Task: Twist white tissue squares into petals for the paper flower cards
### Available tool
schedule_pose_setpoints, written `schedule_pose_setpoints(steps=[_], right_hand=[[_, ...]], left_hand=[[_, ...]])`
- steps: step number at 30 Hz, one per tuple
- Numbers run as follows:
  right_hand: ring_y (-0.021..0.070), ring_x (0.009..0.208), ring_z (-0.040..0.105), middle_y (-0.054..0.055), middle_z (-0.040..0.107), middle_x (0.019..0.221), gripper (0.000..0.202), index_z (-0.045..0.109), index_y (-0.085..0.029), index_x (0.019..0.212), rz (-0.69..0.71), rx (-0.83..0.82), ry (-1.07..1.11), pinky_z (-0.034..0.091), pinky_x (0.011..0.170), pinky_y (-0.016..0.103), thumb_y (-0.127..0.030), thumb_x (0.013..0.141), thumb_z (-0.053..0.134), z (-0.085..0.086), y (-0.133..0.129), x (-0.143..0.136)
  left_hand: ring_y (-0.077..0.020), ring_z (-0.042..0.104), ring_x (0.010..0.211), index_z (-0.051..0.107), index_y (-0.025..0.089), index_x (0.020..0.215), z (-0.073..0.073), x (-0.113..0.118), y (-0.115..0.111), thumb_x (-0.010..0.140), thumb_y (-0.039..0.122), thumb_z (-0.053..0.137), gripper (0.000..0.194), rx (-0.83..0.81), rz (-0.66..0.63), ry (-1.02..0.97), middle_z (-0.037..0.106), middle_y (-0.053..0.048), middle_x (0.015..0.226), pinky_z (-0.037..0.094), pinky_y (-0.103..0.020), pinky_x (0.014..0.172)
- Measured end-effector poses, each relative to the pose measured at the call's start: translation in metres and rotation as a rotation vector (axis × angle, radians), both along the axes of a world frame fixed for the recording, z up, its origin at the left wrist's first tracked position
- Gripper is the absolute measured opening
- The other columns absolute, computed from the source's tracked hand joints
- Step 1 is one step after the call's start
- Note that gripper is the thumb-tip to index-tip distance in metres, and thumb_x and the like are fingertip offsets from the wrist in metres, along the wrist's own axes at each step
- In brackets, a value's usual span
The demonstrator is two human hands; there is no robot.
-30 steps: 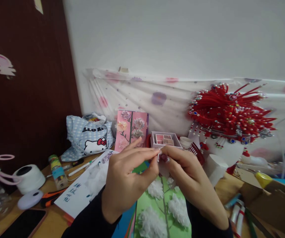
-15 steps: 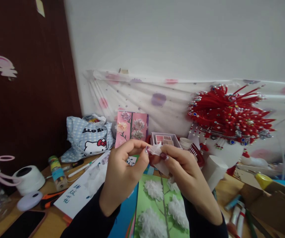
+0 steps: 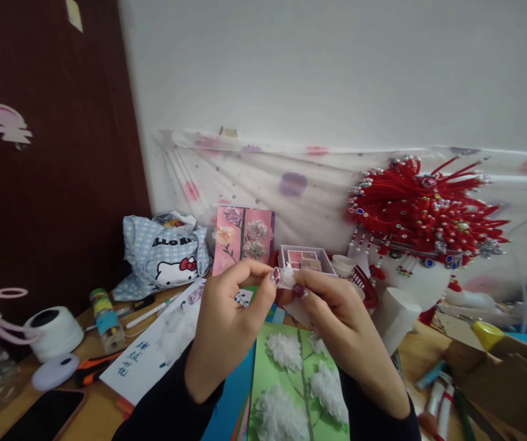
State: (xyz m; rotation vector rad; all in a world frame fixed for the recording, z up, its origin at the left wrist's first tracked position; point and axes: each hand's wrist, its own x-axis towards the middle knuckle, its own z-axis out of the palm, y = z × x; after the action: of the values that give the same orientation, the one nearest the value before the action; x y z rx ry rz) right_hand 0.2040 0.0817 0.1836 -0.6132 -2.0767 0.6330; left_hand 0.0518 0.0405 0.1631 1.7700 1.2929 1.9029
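Thumb and forefinger of my left hand [image 3: 229,324] pinch one side of a small piece of white tissue [image 3: 286,277]. The other side is pinched by my right hand [image 3: 343,331], with part of the tissue hanging under its fingers. Both hands are raised in the middle of the view, fingertips nearly touching. Below them lies a green sheet [image 3: 267,373] bearing fluffy white tissue flowers [image 3: 280,413] and a drawn stem. More white tissue [image 3: 175,331] rests on a white sheet with handwriting [image 3: 130,361], left of my hands.
At the back stand a checked bag [image 3: 166,254], a pink flower card [image 3: 258,223] and a palette box [image 3: 306,260]. A red beaded headdress [image 3: 423,220] stands right, near a white roll [image 3: 396,312] and cardboard [image 3: 506,386]. A phone [image 3: 45,416] lies front left.
Both pinching hands have shifted slightly, the right one a little to the left. The tissue between the fingertips now looks more bunched and compact.
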Motion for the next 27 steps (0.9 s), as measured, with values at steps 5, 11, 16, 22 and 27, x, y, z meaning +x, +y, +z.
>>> schedule_pose_setpoints(steps=[5,11,16,22,27], right_hand=[[0.0136,0.055,0.048,0.0,0.058,0.063,0.024,0.058,-0.017,0.07,0.006,-0.024,0.01,0.034,0.053,0.026,-0.019,0.087,0.042,0.0,0.001,0.001],[0.0125,0.055,0.047,-0.001,0.056,0.063,0.025,0.058,-0.017,0.069,-0.015,-0.001,0.018,0.032,0.052,0.026,-0.018,0.089,0.042,-0.001,0.002,0.003],[0.0121,0.055,0.045,-0.001,0.054,0.062,0.027,0.058,-0.017,0.069,-0.029,-0.02,0.004,0.031,0.051,0.025,-0.019,0.089,0.041,-0.002,0.004,0.004],[0.0121,0.052,0.043,-0.002,0.051,0.059,0.024,0.051,-0.019,0.064,-0.058,-0.029,-0.004,0.029,0.05,0.026,-0.021,0.085,0.04,-0.001,0.005,0.003],[0.013,0.053,0.04,0.0,0.051,0.06,0.024,0.05,-0.019,0.062,-0.115,-0.011,-0.015,0.027,0.051,0.028,-0.023,0.082,0.038,0.0,0.008,0.005]], left_hand=[[-0.0124,0.069,0.068,0.063,0.02,0.079,0.002,-0.001,0.0,0.092,0.021,0.057,0.015,0.007,-0.026,0.004,0.073,0.002,0.073,0.054,-0.02,0.063],[-0.0118,0.064,0.063,0.062,0.02,0.08,0.004,-0.006,0.0,0.091,0.02,0.057,0.012,0.015,0.055,0.026,0.069,0.004,0.069,0.048,-0.02,0.057],[-0.011,0.059,0.057,0.061,0.02,0.079,0.004,-0.01,-0.001,0.092,0.024,0.057,0.014,-0.015,0.097,0.02,0.066,0.005,0.066,0.04,-0.019,0.047],[-0.0107,0.06,0.063,0.062,0.02,0.08,0.004,-0.013,0.0,0.092,0.023,0.056,0.014,-0.026,0.136,0.04,0.066,0.005,0.068,0.045,-0.021,0.061],[-0.0126,0.063,0.072,0.064,0.021,0.083,0.006,-0.024,0.002,0.091,0.027,0.06,0.01,-0.042,0.11,-0.103,0.067,0.003,0.074,0.048,-0.022,0.07]])
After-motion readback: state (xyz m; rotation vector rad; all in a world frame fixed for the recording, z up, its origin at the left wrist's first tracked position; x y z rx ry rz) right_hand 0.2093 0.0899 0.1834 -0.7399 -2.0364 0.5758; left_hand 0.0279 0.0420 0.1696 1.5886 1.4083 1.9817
